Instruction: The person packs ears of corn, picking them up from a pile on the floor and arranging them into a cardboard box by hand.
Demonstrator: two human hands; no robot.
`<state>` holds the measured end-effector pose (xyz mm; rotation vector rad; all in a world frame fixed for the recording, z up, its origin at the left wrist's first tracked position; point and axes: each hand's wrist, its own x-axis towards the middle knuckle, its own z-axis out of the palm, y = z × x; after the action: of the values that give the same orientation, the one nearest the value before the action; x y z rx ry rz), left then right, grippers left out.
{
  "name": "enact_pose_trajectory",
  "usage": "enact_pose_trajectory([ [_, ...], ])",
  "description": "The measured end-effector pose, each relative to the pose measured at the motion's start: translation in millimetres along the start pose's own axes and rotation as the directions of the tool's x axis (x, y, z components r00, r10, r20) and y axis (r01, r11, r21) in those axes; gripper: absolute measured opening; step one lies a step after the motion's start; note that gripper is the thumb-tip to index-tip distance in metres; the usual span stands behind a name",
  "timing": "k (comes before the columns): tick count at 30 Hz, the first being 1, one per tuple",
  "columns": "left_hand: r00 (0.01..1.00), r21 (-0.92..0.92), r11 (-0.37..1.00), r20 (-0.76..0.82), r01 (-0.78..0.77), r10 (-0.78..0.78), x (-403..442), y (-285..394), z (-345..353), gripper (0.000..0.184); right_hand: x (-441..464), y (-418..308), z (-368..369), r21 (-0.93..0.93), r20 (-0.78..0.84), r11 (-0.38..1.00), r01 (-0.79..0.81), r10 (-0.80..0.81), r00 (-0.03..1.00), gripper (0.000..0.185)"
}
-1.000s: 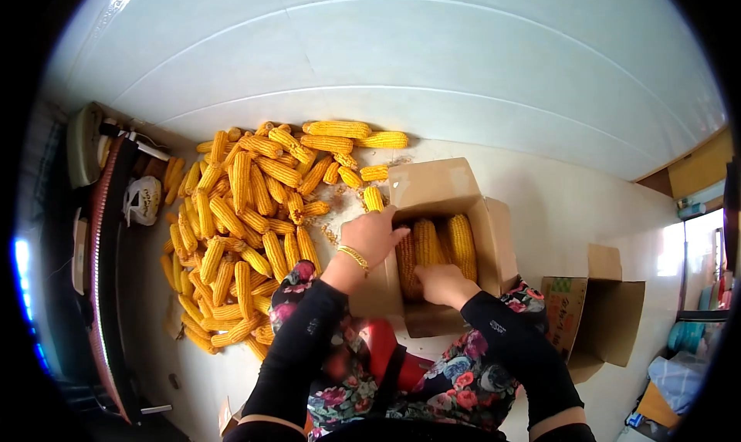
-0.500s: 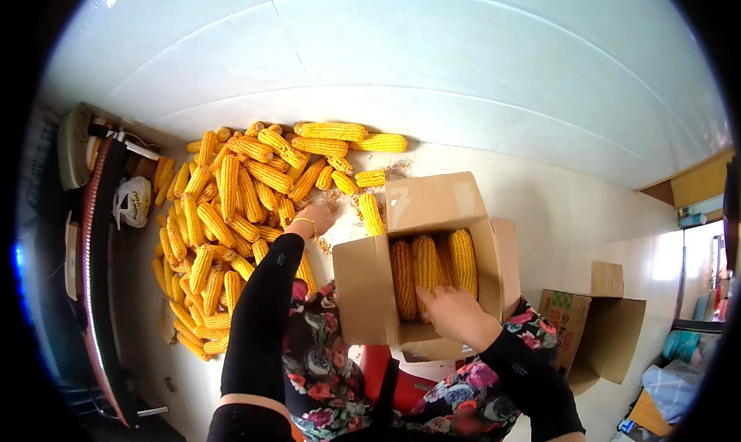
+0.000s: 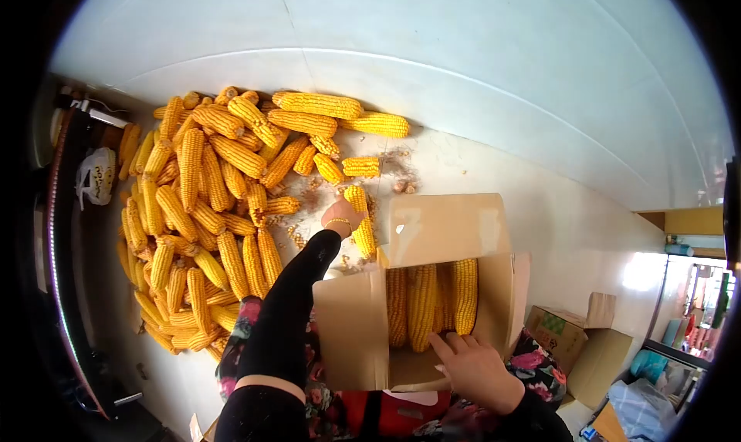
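Observation:
My left hand (image 3: pixel 342 217) is at the side of a yellow corn cob (image 3: pixel 358 222) that lies on the floor by the box. Its fingers are mostly hidden, so I cannot tell whether they grip the cob. An open cardboard box (image 3: pixel 444 224) stands in front of me, with several corn cobs (image 3: pixel 422 307) side by side inside. Over the box's near part is my right hand (image 3: pixel 475 371), open, its fingers loosely spread near the lower ends of those cobs. A large heap of corn cobs (image 3: pixel 193 218) covers the floor to the left.
A short piece of cob (image 3: pixel 360 167) and loose kernels lie on the floor beyond my left hand. The pale wall (image 3: pixel 463 79) runs behind the heap. At right, another cardboard box (image 3: pixel 594 357) lies open near plastic bags (image 3: pixel 644 403). A white bag (image 3: pixel 96 176) sits at far left.
My left hand has moved right, from the edge of the heap to the cob beside the box. My right hand has drawn back toward the box's near edge. The view has shifted.

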<state>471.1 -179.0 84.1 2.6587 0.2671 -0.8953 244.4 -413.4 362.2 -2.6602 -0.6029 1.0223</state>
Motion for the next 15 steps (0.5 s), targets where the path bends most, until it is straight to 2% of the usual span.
enact_pose_trajectory([
  [1, 0.996, -0.03, 0.999, 0.081, 0.032, -0.03, 18.0, -7.4, 25.4, 0.104, 0.2, 0.9, 1.0, -0.013, 0.001, 1.0, 0.002, -0.002, 1.0, 0.057],
  [2, 0.995, -0.032, 0.999, 0.099, 0.025, -0.022, 20.4, -7.5, 37.6, 0.104, 0.9, 1.6, 1.5, -0.008, 0.014, 1.0, -0.013, 0.013, 1.0, 0.057],
  [4, 0.989, -0.119, 0.984, 0.081, 0.13, -0.121, 20.0, -5.4, 62.5, 0.113, 1.6, 3.1, 1.6, 0.018, -0.024, 1.0, 0.01, -0.01, 1.0, 0.058],
  [5, 0.99, -0.178, 0.974, 0.044, 0.137, -0.131, 19.9, -5.4, 70.4, 0.116, 1.4, 2.7, 4.1, 0.025, -0.013, 1.0, -0.006, 0.006, 1.0, 0.058],
  [8, 0.995, -0.198, 0.976, 0.038, 0.093, -0.087, 23.6, -11.6, 69.1, 0.114, 2.1, 5.5, 6.4, 0.066, -0.11, 0.997, 0.03, -0.023, 0.994, 0.054],
  [9, 0.998, -0.188, 0.981, 0.023, 0.055, -0.052, 27.5, -17.7, 64.1, 0.11, 1.6, 4.8, 5.1, 0.06, -0.096, 0.998, 0.03, -0.024, 0.995, 0.054],
  [10, 0.999, -0.176, 0.984, -0.031, 0.034, -0.04, 31.0, -24.0, 58.4, 0.09, -0.1, 3.9, 4.2, 0.055, -0.087, 0.998, 0.033, -0.028, 0.996, 0.053],
  [12, 0.939, -0.448, 0.876, 0.343, 0.179, -0.016, 38.2, -43.7, 23.7, 0.063, -3.4, 2.9, 8.3, 0.029, -0.107, 0.999, 0.043, -0.039, 0.993, 0.053],
  [14, 0.892, -0.62, 0.737, 0.448, 0.271, 0.049, 29.0, -58.8, -18.6, 0.046, -5.6, 2.7, 11.9, 0.003, -0.143, 0.999, 0.054, -0.053, 0.988, 0.053],
  [15, 0.886, -0.584, 0.749, 0.463, 0.312, -0.009, 23.1, -60.6, -42.8, 0.039, -6.6, 2.9, 12.6, -0.01, -0.156, 0.999, 0.046, -0.047, 0.987, 0.052],
])
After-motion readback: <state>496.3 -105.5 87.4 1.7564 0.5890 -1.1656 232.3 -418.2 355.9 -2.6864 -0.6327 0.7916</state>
